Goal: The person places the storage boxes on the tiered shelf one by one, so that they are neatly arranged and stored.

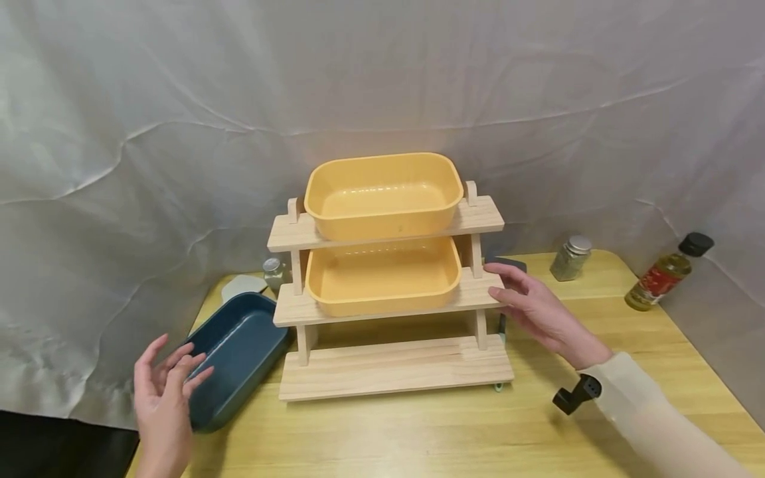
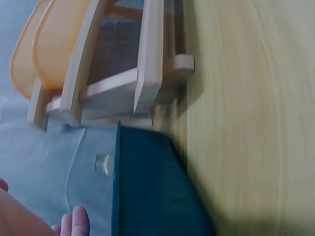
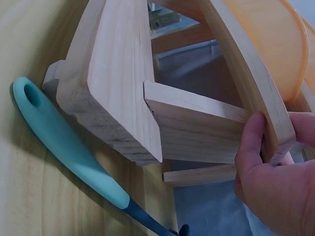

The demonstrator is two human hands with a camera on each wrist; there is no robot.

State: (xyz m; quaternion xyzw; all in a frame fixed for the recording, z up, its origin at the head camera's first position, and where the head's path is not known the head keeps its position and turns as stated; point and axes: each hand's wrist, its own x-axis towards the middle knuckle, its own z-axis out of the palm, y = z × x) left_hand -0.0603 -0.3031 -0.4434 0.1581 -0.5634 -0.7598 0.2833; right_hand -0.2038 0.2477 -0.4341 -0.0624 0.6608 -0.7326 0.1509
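A three-tier wooden rack (image 1: pixel 394 365) stands mid-table. One yellow tub (image 1: pixel 382 192) sits on its top shelf and another yellow tub (image 1: pixel 382 275) on the middle shelf. My right hand (image 1: pixel 505 282) holds the right end of the middle shelf. In the right wrist view the thumb (image 3: pixel 251 142) lies across the shelf's edge (image 3: pixel 236 73), with the fingers behind it. A dark blue tub (image 1: pixel 239 352) lies on the table left of the rack. My left hand (image 1: pixel 173 362) hovers at its near rim (image 2: pixel 117 196) with fingers spread, holding nothing.
A teal-handled utensil (image 3: pixel 64 147) lies under the rack's right side. A spice jar (image 1: pixel 570 257) and an oil bottle (image 1: pixel 666 272) stand at the back right. A small jar (image 1: pixel 273 271) and a pale flat piece (image 1: pixel 242 287) sit behind the blue tub. White cloth hangs behind the table.
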